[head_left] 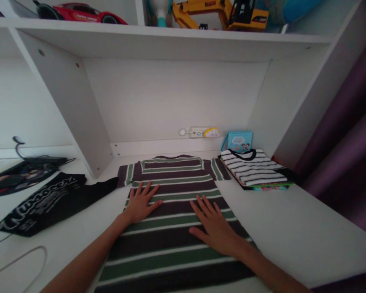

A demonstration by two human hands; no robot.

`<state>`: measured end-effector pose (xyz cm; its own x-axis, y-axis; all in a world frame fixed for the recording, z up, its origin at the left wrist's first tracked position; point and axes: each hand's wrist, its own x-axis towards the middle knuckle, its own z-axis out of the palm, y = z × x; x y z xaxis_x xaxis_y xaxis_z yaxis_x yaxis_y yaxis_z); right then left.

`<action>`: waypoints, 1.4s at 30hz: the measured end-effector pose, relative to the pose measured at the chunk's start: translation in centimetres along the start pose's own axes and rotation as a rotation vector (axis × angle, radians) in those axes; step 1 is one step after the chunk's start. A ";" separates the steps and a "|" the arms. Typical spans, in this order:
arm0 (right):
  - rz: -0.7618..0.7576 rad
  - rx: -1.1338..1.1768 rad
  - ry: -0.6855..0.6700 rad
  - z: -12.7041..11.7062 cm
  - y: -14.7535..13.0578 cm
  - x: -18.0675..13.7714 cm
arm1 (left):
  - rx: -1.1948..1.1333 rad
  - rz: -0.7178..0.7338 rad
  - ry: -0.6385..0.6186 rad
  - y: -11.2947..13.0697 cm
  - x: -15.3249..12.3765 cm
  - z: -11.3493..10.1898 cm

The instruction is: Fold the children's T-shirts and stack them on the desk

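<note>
A striped T-shirt (171, 221) in dark brown, green and white lies spread flat on the white desk, its collar end toward the back wall and both sleeves out to the sides. My left hand (140, 203) rests flat on the shirt's left half, fingers spread. On the right half, lower down, my right hand (215, 226) also lies flat with its fingers apart. Neither hand grips the cloth. The shirt's near hem runs toward the bottom of the view, partly behind my forearms.
A folded black garment with white lettering (49, 203) lies at left. Folded clothes, a black-and-white striped shirt (253, 167) on top, sit at back right before a small blue calendar (239, 141). A power strip (198, 132) is on the back wall. Shelves hold a toy excavator (225, 14) and red car (82, 13).
</note>
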<state>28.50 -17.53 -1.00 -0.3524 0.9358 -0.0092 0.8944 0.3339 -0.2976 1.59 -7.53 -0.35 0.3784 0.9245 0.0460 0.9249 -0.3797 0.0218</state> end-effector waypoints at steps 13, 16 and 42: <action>0.122 -0.102 0.130 -5.3 8.6 13.3 | -0.041 -0.004 -0.017 0.4 -0.8 -0.3; 0.172 -0.112 0.131 -4.5 9.5 18.2 | -0.053 0.003 -0.017 0.3 -1.0 -0.3; 0.102 -0.098 -0.017 -0.1 -1.4 22.5 | -0.059 -0.008 0.021 0.2 -1.1 0.2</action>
<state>19.34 3.01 -0.69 -0.2623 0.9636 -0.0512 0.9481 0.2475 -0.1994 1.36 -8.64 -0.59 0.3693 0.9269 0.0667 0.9239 -0.3740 0.0809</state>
